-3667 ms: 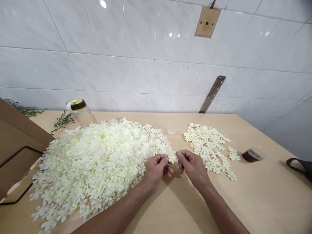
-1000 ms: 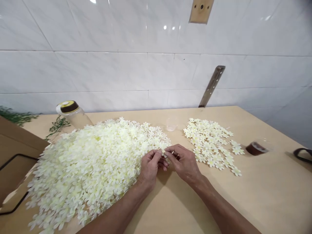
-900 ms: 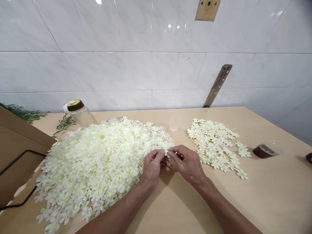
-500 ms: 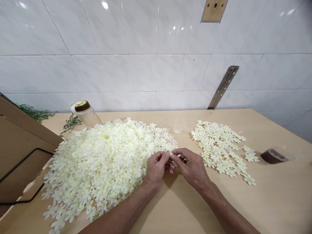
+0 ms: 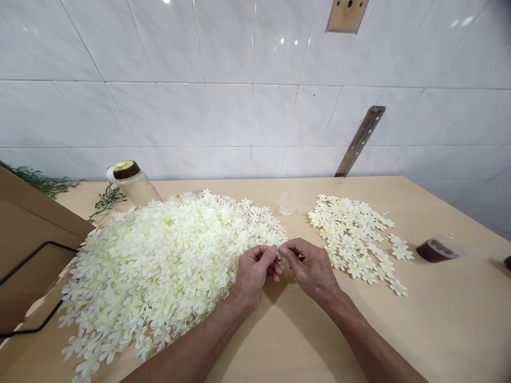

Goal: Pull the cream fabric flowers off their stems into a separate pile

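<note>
Fingertips of the left hand point(image 5: 253, 271) and right hand point(image 5: 309, 266) mostly hide a pale piece point(image 5: 279, 254); the top edge crops the wall plate point(image 5: 346, 19).

A dense, mounded heap of cream-white artificial flowers point(image 5: 167, 255), with rounded petals and yellowish centres, fills the left and centre-left. A thinner patch of similar flowers point(image 5: 351, 231) lies flat right of centre. Between them, a small pale piece point(image 5: 278, 254), mostly hidden, sits pinched in fingertips.
</note>
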A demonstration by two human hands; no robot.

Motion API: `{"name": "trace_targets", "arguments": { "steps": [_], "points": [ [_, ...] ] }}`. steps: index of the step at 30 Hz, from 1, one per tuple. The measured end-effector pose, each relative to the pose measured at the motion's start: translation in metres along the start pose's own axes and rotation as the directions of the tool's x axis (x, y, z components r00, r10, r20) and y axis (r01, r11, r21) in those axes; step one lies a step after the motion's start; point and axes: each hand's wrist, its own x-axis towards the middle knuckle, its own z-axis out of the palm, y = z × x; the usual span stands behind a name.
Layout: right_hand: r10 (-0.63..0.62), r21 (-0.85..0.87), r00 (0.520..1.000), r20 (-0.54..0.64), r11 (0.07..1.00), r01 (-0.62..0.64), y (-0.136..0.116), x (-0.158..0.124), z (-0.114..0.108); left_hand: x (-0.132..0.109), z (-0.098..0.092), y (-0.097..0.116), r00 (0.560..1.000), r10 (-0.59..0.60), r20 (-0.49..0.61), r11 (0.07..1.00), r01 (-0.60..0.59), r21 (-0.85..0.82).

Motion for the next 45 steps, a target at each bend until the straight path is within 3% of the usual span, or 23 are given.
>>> {"name": "trace_targets", "arguments": {
  "steps": [6, 13, 18, 24, 32, 38, 45],
  "points": [
    [0.060, 0.016, 0.997, 0.044, 0.998, -0.061, 0.004, -0.001, 0.002, -0.001, 0.000, 0.002, 1.000, -0.009, 0.002, 0.999, 0.009, -0.031],
    [-0.135, -0.161, 0.991, 0.012, 0.978, 0.135, -0.004, -0.001, -0.002, 0.001, -0.002, -0.001, 0.999, 0.035, -0.024, 0.999, -0.034, 0.036],
    [-0.145, -0.219, 0.989, -0.001, 0.965, 0.141, -0.001, -0.002, 0.002, 0.000, 0.001, 0.001, 0.999, 0.029, -0.023, 0.999, -0.028, 0.046],
    [0.087, -0.096, 0.996, -0.002, 0.992, -0.087, -0.003, -0.002, 0.004, 0.001, 0.001, 0.000, 1.000, 0.018, -0.020, 1.000, -0.018, 0.014],
    [0.331, 0.197, 0.940, 0.082, 0.919, -0.340, -0.006, 0.000, 0.006, 0.002, 0.003, -0.001, 1.000, -0.003, -0.031, 1.000, 0.004, 0.003],
    [0.378, 0.289, 0.910, 0.170, 0.864, -0.413, -0.008, 0.004, 0.003, 0.003, 0.002, 0.000, 0.999, -0.016, -0.043, 1.000, 0.017, 0.016],
    [0.421, 0.224, 0.898, 0.129, 0.869, -0.440, 0.002, 0.006, 0.002, 0.003, 0.003, 0.004, 0.993, 0.032, -0.112, 0.994, -0.020, 0.109]
  ]
}}
